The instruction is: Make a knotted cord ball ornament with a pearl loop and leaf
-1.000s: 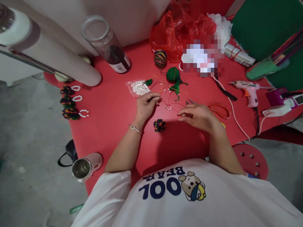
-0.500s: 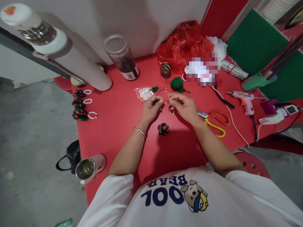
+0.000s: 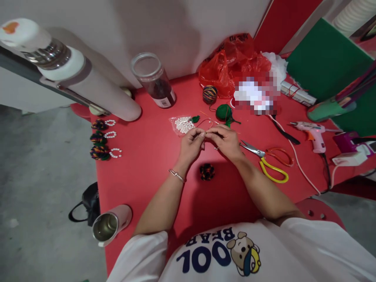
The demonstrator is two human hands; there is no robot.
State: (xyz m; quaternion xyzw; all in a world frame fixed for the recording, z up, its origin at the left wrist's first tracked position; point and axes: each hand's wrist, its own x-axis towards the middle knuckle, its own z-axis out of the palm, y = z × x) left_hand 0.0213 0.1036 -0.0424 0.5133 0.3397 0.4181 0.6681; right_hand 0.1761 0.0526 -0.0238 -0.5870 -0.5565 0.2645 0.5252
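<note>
My left hand (image 3: 191,145) and my right hand (image 3: 225,141) meet fingertip to fingertip above the table, both pinching a thin reddish thread (image 3: 210,122). The thread loops up behind the fingers; the exact spot they grip is hidden. A few white beads (image 3: 216,148) peek out below my right hand. On the table just below the hands sits a dark multicoloured yarn ball (image 3: 207,172). Beyond my left hand lies a clear bag of white beads (image 3: 184,124), with a small green yarn piece (image 3: 195,119) beside it.
Scissors (image 3: 266,154) with red and yellow handles lie right of my right arm. Yarn balls, one green (image 3: 223,112) and one multicoloured (image 3: 209,94), sit farther back. A pink glue gun (image 3: 315,135) rests at right, a mug (image 3: 113,223) at front left, and yarn pieces with bead loops (image 3: 100,152) at left.
My hands have drawn together until their fingertips meet, where a small gap with thread showed before. The beads below my right hand are more hidden. The whole view has shifted slightly.
</note>
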